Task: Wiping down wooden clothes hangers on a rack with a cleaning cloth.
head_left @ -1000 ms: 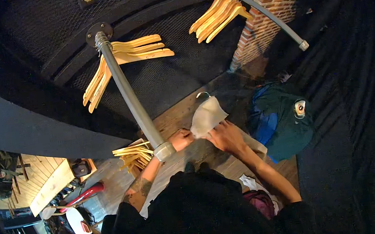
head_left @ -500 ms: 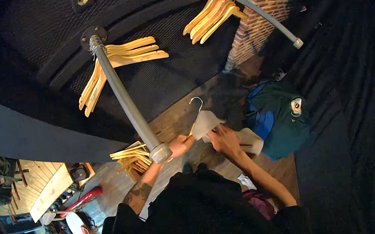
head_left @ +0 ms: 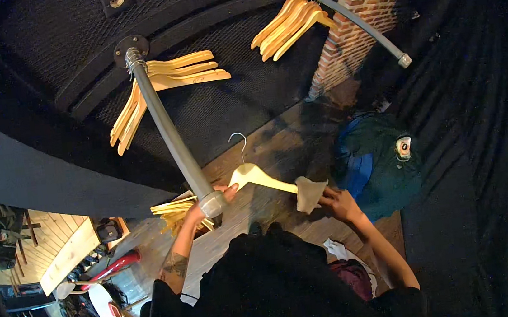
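Observation:
A pale wooden hanger with a metal hook is held in front of me, below and right of the near rail's end. My left hand grips the hanger's left arm, partly hidden behind the rail's end cap. My right hand pinches a beige cloth, which now covers only the outer tip of the hanger's right arm. More loose wooden hangers stand in a box on the wooden floor just left of my left hand.
Two grey rails carry several hangers. A brick column stands behind the right one. A green and blue bundle lies at right beside black curtains. A wooden platform and assorted gear are at lower left.
The beige cloth, earlier covering most of the hanger, has slid off to the right with my right hand, baring the hanger. My left hand has moved slightly left.

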Motion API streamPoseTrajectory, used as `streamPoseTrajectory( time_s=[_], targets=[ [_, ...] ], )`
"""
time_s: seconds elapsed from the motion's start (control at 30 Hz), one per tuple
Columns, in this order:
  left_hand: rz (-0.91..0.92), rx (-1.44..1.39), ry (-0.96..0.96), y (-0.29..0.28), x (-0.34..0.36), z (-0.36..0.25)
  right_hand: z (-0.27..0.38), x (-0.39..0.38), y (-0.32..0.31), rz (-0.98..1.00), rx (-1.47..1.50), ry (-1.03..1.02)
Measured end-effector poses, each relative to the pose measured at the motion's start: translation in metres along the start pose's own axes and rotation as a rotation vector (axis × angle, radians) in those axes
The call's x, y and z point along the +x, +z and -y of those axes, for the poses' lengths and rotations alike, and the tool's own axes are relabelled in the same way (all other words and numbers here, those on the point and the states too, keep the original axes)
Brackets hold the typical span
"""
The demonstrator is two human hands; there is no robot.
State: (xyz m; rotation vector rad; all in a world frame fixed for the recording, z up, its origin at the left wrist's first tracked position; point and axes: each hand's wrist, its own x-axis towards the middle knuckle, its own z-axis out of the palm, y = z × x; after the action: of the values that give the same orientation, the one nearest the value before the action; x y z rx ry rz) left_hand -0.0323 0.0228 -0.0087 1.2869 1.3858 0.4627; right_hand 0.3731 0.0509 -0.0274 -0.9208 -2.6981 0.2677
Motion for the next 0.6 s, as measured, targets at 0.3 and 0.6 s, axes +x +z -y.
streamPoseTrajectory(
  time_s=[0.3, 0.6],
  targets=[
    [-0.071, 0.167, 0.093, 0.032, 0.013, 0.018, 0.001, -0.028, 0.022, -0.25, 0.846, 0.829],
    [0.075, 0.394, 0.309, 0.073, 0.0, -0.053, 0.051, 0.013, -0.019, 0.258, 0.745, 0.387]
  ],
)
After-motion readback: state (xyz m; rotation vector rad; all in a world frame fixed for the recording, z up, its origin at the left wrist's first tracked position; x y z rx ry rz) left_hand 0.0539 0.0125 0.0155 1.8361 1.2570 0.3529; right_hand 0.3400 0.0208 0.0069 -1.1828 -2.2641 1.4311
